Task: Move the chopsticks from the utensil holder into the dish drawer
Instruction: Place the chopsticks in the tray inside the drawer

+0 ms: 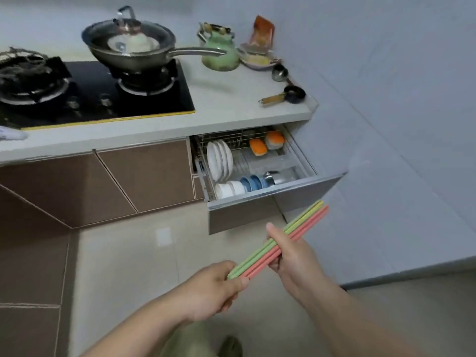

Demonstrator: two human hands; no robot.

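Note:
A bundle of green and pink chopsticks (304,224) slants up to the right in front of me, below the drawer front. My left hand (213,292) grips the bundle's lower end. My right hand (293,258) is wrapped around its middle. The dish drawer (278,199) stands pulled out under the counter, its wire rack holding white plates, white and blue bowls and orange items. The chopstick tips are just below and in front of the drawer's front panel. No utensil holder is in view.
On the counter (231,99) sit a black gas hob with a lidded wok (131,47), a green kettle (221,52), a small dish, a ladle and a small dark pan. Brown cabinet doors run left of the drawer. A white wall is at the right; a tiled floor lies below.

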